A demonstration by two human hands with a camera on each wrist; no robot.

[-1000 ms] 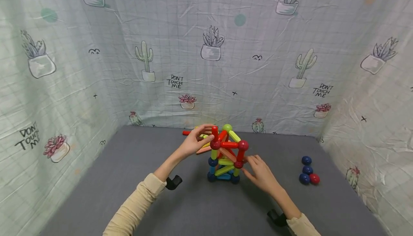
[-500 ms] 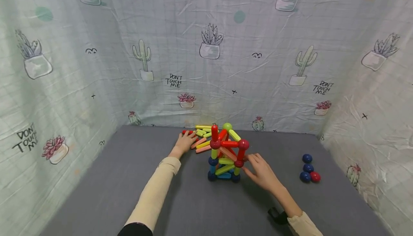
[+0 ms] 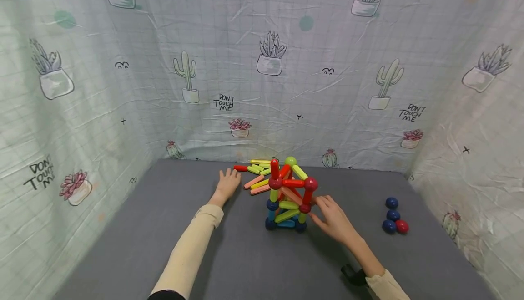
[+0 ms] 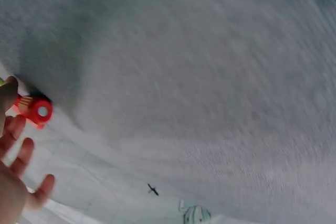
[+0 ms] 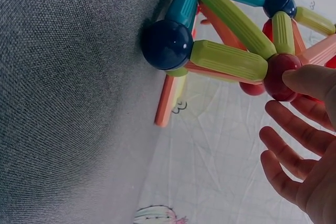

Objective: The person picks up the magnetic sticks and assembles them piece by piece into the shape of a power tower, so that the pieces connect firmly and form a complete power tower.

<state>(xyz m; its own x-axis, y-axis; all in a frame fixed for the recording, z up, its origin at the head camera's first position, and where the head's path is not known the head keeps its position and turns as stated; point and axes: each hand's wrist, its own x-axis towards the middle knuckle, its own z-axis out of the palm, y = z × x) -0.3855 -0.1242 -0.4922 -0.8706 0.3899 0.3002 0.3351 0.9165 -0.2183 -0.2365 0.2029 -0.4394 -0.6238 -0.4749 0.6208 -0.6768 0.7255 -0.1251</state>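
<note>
A magnetic stick-and-ball tower point(image 3: 289, 205) of red, green and blue rods stands on the grey table. One red rod point(image 3: 274, 168) points upright from its top left ball. My right hand point(image 3: 336, 221) pinches a dark red ball point(image 5: 281, 78) on the tower's right side between thumb and index finger; its other fingers are loosely bent in the right wrist view. Left of the tower, my left hand point(image 3: 226, 186) is low over the table with spread fingers. Its fingertips are close to a loose red rod point(image 3: 240, 168); the left wrist view shows red rod ends point(image 4: 41, 110) near the thumb.
Loose green, yellow and orange rods point(image 3: 258, 184) lie behind and left of the tower. Several blue balls point(image 3: 393, 215) and a red ball point(image 3: 402, 226) sit at the right. A cactus-print cloth point(image 3: 268, 99) hangs behind the table.
My left hand has left the upright red rod on the tower, reached down to the loose rods and drawn slightly left. The right hand keeps its place on the tower.
</note>
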